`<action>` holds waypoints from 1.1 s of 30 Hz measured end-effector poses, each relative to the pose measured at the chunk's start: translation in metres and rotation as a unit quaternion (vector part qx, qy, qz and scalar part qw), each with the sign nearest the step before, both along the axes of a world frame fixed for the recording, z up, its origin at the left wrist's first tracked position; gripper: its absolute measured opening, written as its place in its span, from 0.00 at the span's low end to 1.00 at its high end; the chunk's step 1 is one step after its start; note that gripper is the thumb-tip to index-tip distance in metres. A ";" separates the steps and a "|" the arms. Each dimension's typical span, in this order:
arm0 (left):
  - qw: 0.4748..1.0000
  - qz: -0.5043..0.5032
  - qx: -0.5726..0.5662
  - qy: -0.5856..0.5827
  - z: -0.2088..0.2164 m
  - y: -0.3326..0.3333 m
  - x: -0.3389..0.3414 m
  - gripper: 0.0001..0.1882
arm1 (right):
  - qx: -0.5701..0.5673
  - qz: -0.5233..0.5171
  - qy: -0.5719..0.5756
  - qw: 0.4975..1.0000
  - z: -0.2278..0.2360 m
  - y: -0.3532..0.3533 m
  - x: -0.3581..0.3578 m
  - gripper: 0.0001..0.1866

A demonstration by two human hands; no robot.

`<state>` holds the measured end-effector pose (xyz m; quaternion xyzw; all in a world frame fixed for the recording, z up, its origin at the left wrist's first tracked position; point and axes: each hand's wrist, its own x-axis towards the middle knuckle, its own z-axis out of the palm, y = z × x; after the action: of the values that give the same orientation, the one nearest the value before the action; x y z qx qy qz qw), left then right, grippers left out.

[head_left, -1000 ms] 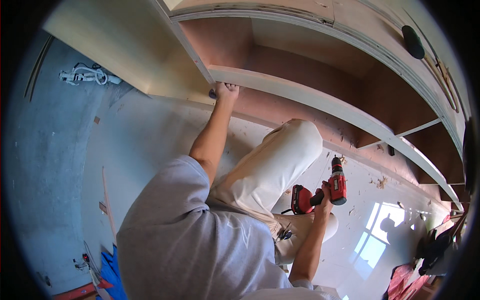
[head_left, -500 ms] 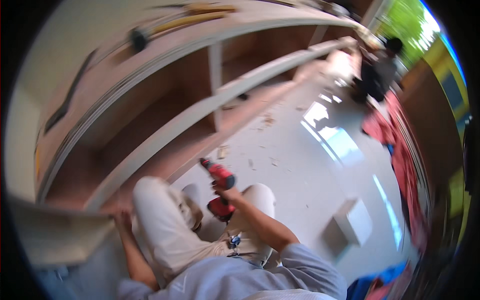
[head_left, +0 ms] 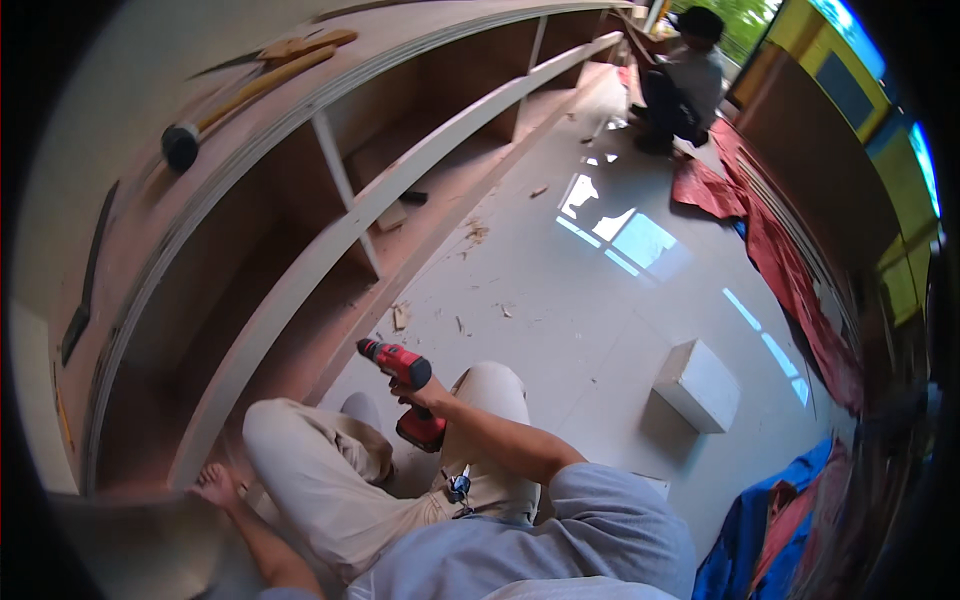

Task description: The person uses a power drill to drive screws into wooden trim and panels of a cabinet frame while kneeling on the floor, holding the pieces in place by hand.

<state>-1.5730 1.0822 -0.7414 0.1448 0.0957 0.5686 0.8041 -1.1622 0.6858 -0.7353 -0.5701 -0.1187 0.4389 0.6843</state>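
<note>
smooth plastic drill (head_left: 402, 366), matt wood cabinet (head_left: 385, 195), glossy floor (head_left: 560, 330); matt cloth trousers (head_left: 300, 450)

We look down from the wearer's own head, through the left of two side-by-side fisheye lenses, with the grey shirt (head_left: 530, 530) closest to us along the lower edge. Just beyond it, within arm's reach, we see the left hand (head_left: 217, 487) at lower left and the right hand (head_left: 416, 392) near the middle. Our upright view also tilts forward, following the long shelving unit (head_left: 368, 208) up and away to a distant crouching person (head_left: 688, 85), with straight edges bowing toward a dark rim.
</note>
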 end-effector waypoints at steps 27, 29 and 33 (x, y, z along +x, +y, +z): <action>0.978 0.190 -0.086 -0.031 0.047 0.027 0.004 0.29 | -0.027 -0.006 -0.018 0.999 0.006 0.028 -0.107 0.19; 0.973 0.199 -0.109 -0.028 0.051 0.031 0.003 0.29 | -0.040 -0.007 -0.012 0.999 0.006 0.031 -0.105 0.20; 0.966 0.215 -0.144 -0.023 0.052 0.038 0.002 0.30 | -0.026 -0.017 -0.005 1.000 0.009 0.040 -0.104 0.21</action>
<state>-1.5706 1.1207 -0.6898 -0.0100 0.1871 0.7118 0.6769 -1.2665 0.7261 -0.7262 -0.5916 -0.1009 0.4278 0.6759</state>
